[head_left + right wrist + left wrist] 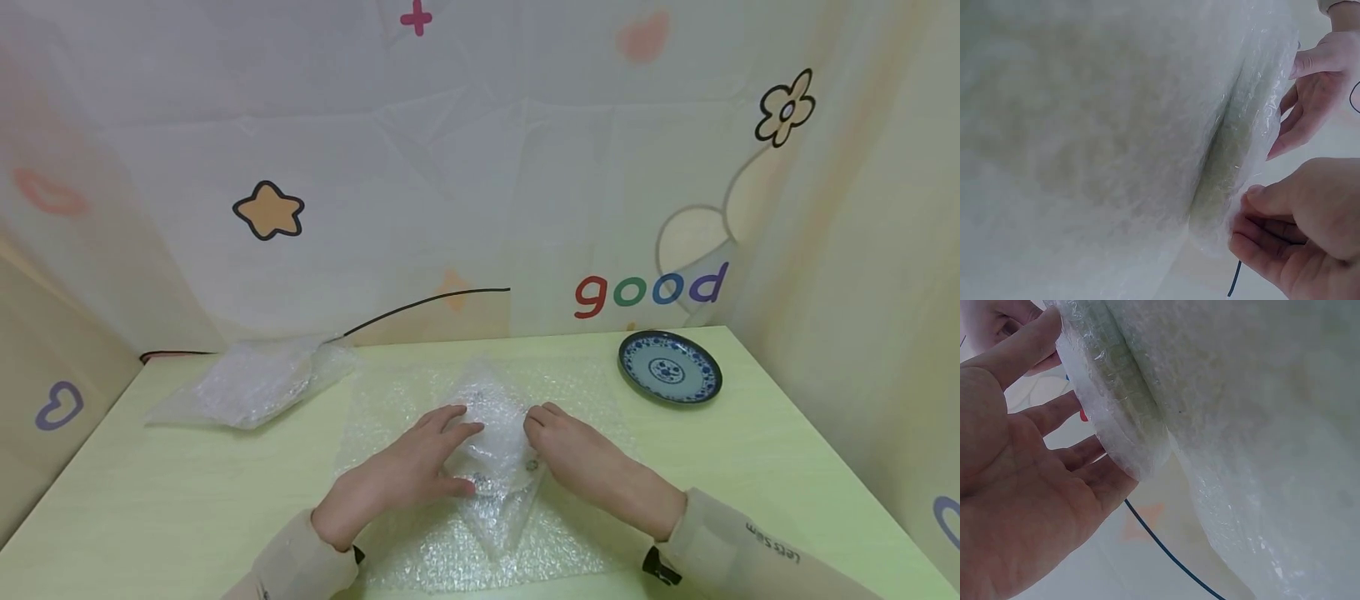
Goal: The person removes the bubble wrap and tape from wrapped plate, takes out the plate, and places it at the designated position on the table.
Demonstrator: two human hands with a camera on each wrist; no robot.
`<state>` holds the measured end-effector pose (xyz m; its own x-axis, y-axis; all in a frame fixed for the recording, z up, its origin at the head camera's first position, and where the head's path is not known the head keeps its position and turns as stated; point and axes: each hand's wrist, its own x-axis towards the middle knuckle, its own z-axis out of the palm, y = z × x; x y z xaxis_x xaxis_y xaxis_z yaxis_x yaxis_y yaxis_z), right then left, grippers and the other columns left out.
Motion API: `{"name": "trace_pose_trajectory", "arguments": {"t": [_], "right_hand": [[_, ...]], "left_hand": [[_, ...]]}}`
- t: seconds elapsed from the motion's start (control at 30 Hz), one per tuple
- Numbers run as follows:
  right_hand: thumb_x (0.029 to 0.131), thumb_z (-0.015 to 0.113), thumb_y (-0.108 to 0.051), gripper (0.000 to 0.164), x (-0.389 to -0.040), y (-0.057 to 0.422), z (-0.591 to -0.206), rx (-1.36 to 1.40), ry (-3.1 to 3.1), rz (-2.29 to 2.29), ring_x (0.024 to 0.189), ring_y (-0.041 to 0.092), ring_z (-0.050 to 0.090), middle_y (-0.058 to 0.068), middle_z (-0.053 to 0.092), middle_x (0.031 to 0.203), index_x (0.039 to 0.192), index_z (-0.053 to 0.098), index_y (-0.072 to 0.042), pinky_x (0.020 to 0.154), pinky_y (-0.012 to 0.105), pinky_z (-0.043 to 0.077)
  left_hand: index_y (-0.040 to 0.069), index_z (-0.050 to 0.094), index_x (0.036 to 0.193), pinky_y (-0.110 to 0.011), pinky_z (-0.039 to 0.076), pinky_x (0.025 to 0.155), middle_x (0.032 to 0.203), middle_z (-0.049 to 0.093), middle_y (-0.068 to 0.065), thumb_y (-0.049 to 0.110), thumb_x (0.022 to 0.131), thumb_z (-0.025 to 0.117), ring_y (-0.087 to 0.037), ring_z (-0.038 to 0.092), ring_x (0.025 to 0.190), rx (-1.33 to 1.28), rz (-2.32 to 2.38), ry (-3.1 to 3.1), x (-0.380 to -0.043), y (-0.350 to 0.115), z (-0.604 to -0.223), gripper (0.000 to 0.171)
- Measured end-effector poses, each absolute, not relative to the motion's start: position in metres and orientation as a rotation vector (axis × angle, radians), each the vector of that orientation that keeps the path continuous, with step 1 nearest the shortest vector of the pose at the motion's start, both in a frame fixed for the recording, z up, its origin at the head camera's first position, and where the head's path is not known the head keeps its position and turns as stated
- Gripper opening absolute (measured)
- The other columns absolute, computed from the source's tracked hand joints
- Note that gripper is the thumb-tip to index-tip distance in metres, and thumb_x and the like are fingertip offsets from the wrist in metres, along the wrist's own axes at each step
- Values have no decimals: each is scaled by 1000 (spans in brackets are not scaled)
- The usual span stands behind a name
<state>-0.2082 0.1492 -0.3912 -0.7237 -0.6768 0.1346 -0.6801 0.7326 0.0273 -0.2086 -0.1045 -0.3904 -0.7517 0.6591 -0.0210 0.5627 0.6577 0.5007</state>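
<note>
A bubble wrap sheet (420,554) lies flat in front of me, its corners folded inward over a round, pale, plate-like thing (491,485) whose dark printed marks show faintly through the film. With fingers spread, my left hand (405,471) rests on the left side of this bundle. At the bundle's right edge, my right hand (581,454) pinches the folded bubble wrap between thumb and curled fingers. In the right wrist view, the right hand's thumb (1260,194) presses at the wrap's edge. The left wrist view shows the left fingers (1060,415) along the bundle's rim.
A blue-patterned plate (667,367) with a dark rim stands at the back right of the pale table (780,475). Toward the back left lies another bubble-wrapped bundle (255,383). A printed curtain (450,167) hangs close behind the table.
</note>
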Motion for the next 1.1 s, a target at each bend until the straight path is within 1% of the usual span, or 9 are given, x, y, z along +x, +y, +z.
{"name": "trace_pose_trajectory", "arguments": {"t": [0.1,0.2,0.37,0.5,0.63,0.73,0.83,0.97,1.1], "right_hand": [[91,73,6,19,-208,150,-392,1072,-2800,149,102,28,62,16,64,107,108,65,8,92,38,56],[94,70,3,13,-207,151,-392,1026,-2812,257,95,25,63,12,63,102,105,63,4,87,38,57],[99,66,-1,11,-207,151,-391,952,-2845,385,85,19,61,7,61,98,108,60,-1,80,35,58],[99,66,-1,13,-207,152,-390,937,-2834,430,76,15,57,4,58,91,109,57,-2,71,30,57],[97,66,1,15,-208,153,-390,935,-2805,473,68,12,52,0,56,83,106,54,-4,63,25,53],[98,65,1,14,-209,154,-390,944,-2795,491,67,12,51,-1,55,82,105,54,-5,62,25,51],[98,64,1,13,-209,154,-390,954,-2785,512,68,12,51,-2,55,82,104,54,-5,62,25,51],[99,63,1,11,-210,156,-391,972,-2756,537,68,11,50,-3,54,81,102,54,-6,62,25,50],[100,62,-2,9,-210,157,-393,990,-2729,543,67,10,48,-5,52,80,100,55,-8,61,24,49]], "left_hand": [[7,46,153,-55,32,117,163,25,-24,29,94,78,-41,23,150,976,707,2657,-208,-105,-389,71],[7,45,154,-54,32,117,163,25,-24,31,98,73,-40,24,150,964,723,2642,-209,-106,-387,67],[6,45,153,-55,34,115,161,29,-25,30,103,66,-41,29,148,981,753,2647,-210,-107,-387,59],[6,46,151,-56,35,114,158,34,-26,26,99,72,-42,33,145,1013,750,2685,-211,-106,-389,61],[6,48,149,-58,36,113,155,38,-25,23,93,79,-43,37,143,1016,732,2728,-211,-103,-389,65],[7,49,148,-58,37,112,154,39,-25,23,92,80,-43,37,143,1000,724,2740,-211,-102,-388,66],[7,49,148,-57,37,112,155,38,-24,23,93,79,-42,36,144,985,726,2732,-210,-103,-387,64],[6,49,148,-56,38,111,155,39,-24,20,100,71,-42,37,143,1007,736,2728,-210,-104,-387,55],[4,52,144,-54,41,110,149,45,-25,14,103,64,-41,43,138,1068,738,2765,-212,-104,-388,44]]}}
